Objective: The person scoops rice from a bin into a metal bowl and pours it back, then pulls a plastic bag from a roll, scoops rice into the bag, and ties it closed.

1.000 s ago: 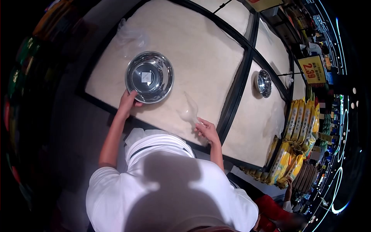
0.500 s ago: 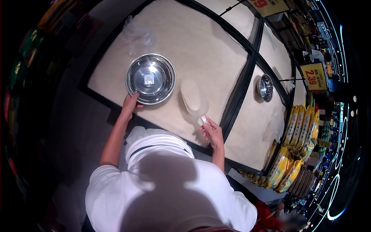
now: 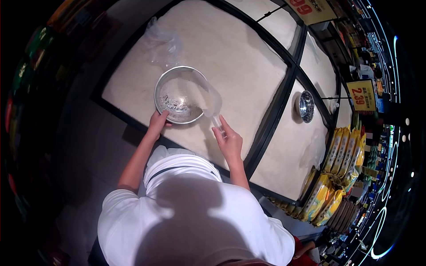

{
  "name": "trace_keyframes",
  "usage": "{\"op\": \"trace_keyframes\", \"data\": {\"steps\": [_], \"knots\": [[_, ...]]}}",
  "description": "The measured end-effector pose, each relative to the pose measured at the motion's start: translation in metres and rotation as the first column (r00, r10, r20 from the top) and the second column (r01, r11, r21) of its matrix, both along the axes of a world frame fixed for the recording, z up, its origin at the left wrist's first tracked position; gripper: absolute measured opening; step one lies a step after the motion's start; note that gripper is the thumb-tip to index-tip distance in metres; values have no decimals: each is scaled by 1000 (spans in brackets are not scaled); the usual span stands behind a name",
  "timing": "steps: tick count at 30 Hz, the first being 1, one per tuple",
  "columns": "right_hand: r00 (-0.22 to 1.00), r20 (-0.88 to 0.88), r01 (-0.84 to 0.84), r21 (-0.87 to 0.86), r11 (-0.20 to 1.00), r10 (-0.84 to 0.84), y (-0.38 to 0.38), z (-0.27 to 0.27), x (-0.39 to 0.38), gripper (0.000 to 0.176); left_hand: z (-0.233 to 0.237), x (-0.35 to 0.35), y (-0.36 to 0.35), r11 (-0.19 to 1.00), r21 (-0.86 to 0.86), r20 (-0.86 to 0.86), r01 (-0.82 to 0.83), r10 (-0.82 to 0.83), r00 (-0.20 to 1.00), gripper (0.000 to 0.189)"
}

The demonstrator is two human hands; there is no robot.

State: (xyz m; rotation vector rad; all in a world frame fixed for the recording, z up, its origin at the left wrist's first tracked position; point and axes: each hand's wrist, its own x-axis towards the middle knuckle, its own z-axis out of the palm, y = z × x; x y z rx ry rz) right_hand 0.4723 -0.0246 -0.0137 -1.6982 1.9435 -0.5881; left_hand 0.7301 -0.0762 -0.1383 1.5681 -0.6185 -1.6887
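Your L grip (image 3: 158,123) is closed on the near-L rim of the metal bowl (image 3: 164,87), thumb over the edge; bowl's just ahead & slightly R of it. Can't tell if the bowl sits on the grain bed (image 3: 230,62) or is held a bit above. Your R grip (image 3: 229,141) is wrapped round the handle of the clear scoop (image 3: 214,101), whose body lies ahead & L of that grip, over the bowl's R rim. Pale grains w/ dark specks show in the bowl, so step in hand is prob. tipping the scoopful in. Next move calls for a steady L grip & an R wrist turn, scoop mouth kept inside the rim, else grains may spill. Plastic bag (image 3: 165,45) lies beyond the L grip, clear of the bowl's near side.
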Motion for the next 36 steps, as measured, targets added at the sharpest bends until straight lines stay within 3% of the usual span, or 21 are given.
{"op": "trace_keyframes", "data": {"steps": [2, 8, 13, 18, 21, 23, 28, 31, 36], "knots": [[999, -37, 3, -33, 999, -4, 2, -1, -2, 49, -5, -1, 2, 1000, -10, 2, -3, 3, 1000, 38], [979, 136, 161, -53, 986, -152, 19, -7, -37, 48, -7, -4, 4, 999, -25, 20, -27, 27, 999, 40], [915, 249, 279, 184, 943, -319, 38, 0, -82, 49, -3, -6, 4, 999, -29, 19, -36, 36, 999, 40], [961, 136, 155, 452, 878, -239, 58, 1, -120, 48, -6, -5, 4, 998, -40, 7, -54, 55, 998, 39], [933, 250, 46, 629, 776, -258, 57, -7, -108, 48, -2, -7, 4, 998, -37, -3, -60, 60, 998, 38], [836, 433, -29, 649, 760, -338, 60, -32, -100, 47, -3, -5, 4, 998, -39, 6, -47, 47, 999, 38], [585, 623, -58, 670, 740, -519, 63, -64, -77, 49, -4, -7, 6, 992, -76, 0, -98, 98, 995, 35], [496, 668, -60, 663, 746, -555, 70, -76, -77, 50, -6, -7, 7, 991, -83, 4, -107, 108, 994, 35], [468, 663, 9, 658, 753, -585, 80, -80, -82, 52, -13, -8, 7, 981, -124, 4, -148, 150, 989, 34]]}}
